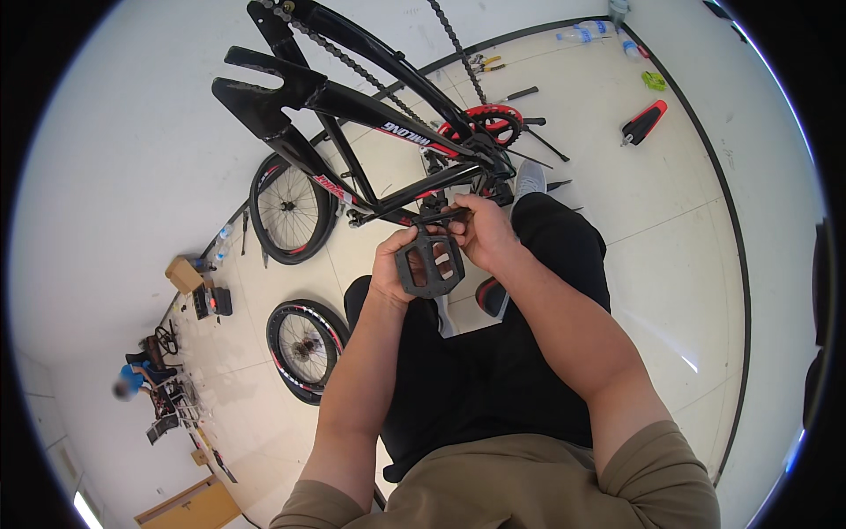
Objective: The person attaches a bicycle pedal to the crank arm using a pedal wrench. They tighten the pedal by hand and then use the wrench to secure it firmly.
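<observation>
A black bicycle frame point(374, 115) stands tilted in front of me, with a chain point(352, 66) hanging loosely over it and a red and black chainring point(493, 128) on its far side. Below the frame, my left hand point(392, 263) is closed around the side of a black pedal point(429, 266). My right hand point(485, 231) is at the pedal's upper right, thumb and fingers pinched near a dark bar beneath the frame. What lies between those fingers is mostly hidden.
Two wheels, a front one point(291, 207) and one with a cassette point(304, 348), lie on the left. A red and black saddle point(643, 123), pliers point(486, 66) and bottles point(582, 33) are on the floor. Far left, a person in blue point(132, 379) is beside bicycle parts.
</observation>
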Available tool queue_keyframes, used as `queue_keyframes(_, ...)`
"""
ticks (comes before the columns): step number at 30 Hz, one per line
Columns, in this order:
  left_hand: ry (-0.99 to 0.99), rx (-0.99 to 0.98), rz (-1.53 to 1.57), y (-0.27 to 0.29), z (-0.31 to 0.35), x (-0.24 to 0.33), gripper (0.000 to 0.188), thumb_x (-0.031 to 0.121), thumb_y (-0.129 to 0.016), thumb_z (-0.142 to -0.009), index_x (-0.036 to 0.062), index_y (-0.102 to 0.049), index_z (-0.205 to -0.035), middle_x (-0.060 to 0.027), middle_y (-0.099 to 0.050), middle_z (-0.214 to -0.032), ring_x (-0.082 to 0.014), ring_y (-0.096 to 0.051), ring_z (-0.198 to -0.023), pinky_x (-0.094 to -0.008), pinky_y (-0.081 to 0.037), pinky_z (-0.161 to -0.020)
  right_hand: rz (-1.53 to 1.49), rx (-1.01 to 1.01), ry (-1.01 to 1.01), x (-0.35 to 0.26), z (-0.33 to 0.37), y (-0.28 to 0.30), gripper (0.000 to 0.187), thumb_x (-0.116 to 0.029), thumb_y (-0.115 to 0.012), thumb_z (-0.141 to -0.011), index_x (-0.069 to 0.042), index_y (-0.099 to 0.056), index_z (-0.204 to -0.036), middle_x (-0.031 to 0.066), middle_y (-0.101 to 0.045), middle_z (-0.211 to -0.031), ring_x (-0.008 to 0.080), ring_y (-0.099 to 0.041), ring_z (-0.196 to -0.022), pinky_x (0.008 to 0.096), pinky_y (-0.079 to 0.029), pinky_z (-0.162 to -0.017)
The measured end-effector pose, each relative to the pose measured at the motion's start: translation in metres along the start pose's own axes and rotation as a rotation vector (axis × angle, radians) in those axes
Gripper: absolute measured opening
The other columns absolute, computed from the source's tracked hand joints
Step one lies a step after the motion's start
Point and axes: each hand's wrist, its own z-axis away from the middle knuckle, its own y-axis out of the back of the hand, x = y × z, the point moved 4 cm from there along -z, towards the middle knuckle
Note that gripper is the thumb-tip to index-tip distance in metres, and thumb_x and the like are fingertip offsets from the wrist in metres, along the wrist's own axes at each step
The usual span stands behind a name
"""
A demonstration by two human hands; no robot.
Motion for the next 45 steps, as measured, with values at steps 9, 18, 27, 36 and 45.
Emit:
queue_keyframes(9,-0.073,-0.048,0.014,0.005,0.001,-0.003,0.035,0.029,-0.060,-0.092,-0.0001,-0.066,-0.110,-0.0156,-0.069,-0.108,-0.0337,-0.064,-0.100,-0.0522,-0.054,-0.089,0.072,0.000,-0.007,0.000,-0.001,0.005,0.025,-0.024,-0.060,-0.095,0.000,-0.062,-0.091,0.0014,-0.050,-0.075,0.0070,-0.038,-0.055,0.0234,-0.027,-0.045)
queue_keyframes(18,-0.073,0.012,-0.026,0.003,0.006,-0.004,0.041,0.031,-0.060,-0.089,0.0008,-0.067,-0.116,-0.0150,-0.068,-0.115,-0.0318,-0.064,-0.097,-0.0467,-0.053,-0.084,0.069,0.004,-0.001,0.000,-0.002,0.005,0.023,-0.024,-0.060,-0.095,-0.002,-0.061,-0.089,0.0002,-0.049,-0.072,0.0070,-0.038,-0.055,0.0239,-0.028,-0.046)
queue_keyframes(27,0.020,-0.024,0.027,0.020,-0.008,-0.002,0.045,0.030,-0.067,-0.087,-0.0053,-0.064,-0.115,-0.0195,-0.069,-0.110,-0.0358,-0.068,-0.096,-0.0480,-0.058,-0.083,0.058,0.032,0.015,-0.001,0.001,0.002,0.021,-0.022,-0.060,-0.094,-0.002,-0.060,-0.086,0.0021,-0.051,-0.073,0.0079,-0.036,-0.053,0.0251,-0.028,-0.045)
queue_keyframes(36,-0.045,-0.032,0.044,-0.001,0.005,-0.002,0.045,0.028,-0.054,-0.090,-0.0052,-0.063,-0.118,-0.0201,-0.069,-0.110,-0.0330,-0.069,-0.096,-0.0441,-0.058,-0.084,0.094,0.007,0.006,-0.001,0.000,0.002,0.021,-0.024,-0.061,-0.093,-0.004,-0.061,-0.087,-0.0009,-0.050,-0.070,0.0083,-0.039,-0.053,0.0256,-0.030,-0.048)
queue_keyframes(45,0.036,0.004,0.070,0.001,-0.001,0.001,0.039,0.024,-0.060,-0.088,-0.0038,-0.065,-0.114,-0.0178,-0.070,-0.110,-0.0286,-0.067,-0.085,-0.0451,-0.058,-0.074,0.057,0.056,0.018,-0.002,0.002,0.000,0.022,-0.023,-0.060,-0.094,-0.002,-0.062,-0.086,0.0002,-0.050,-0.069,0.0081,-0.037,-0.052,0.0252,-0.028,-0.046)
